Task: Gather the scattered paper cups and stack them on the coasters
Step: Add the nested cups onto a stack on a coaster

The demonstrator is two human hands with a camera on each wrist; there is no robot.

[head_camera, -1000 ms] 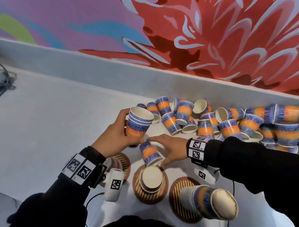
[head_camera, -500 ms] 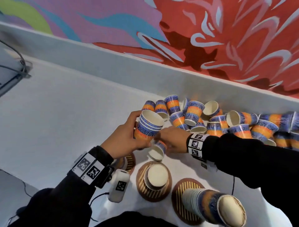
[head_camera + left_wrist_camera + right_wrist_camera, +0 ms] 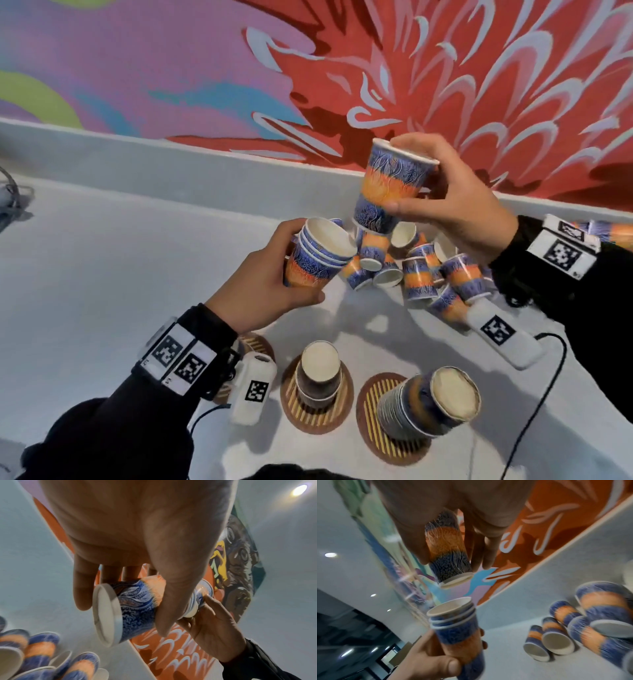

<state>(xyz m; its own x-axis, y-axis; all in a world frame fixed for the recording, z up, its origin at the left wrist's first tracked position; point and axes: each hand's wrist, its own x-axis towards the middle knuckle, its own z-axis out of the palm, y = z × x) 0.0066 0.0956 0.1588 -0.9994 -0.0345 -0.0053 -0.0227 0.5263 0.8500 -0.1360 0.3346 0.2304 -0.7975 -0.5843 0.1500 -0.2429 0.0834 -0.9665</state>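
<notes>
My left hand (image 3: 270, 287) grips a nested stack of blue-and-orange paper cups (image 3: 317, 257), mouth up and tilted right; the same stack (image 3: 458, 631) shows in the right wrist view. My right hand (image 3: 455, 212) holds a single cup (image 3: 390, 188) upright in the air, just above and right of the stack, its base near the stack's rim. That cup (image 3: 448, 555) hangs over the stack's open mouth. A heap of loose cups (image 3: 421, 270) lies by the back ledge. Round striped coasters (image 3: 291, 404) (image 3: 373, 407) at the front carry upturned cup stacks (image 3: 320, 370) (image 3: 431, 404).
A third coaster (image 3: 255, 342) is partly hidden under my left wrist. A white tagged device (image 3: 500, 335) with a black cable (image 3: 544, 394) lies at the right. A raised grey ledge (image 3: 171, 171) and painted wall close off the back. Bare tabletop (image 3: 85, 274) spreads to the left.
My right hand has taken a cup from the table and lifted it up over the stack. My left hand has raised its stack slightly. The head view has shifted.
</notes>
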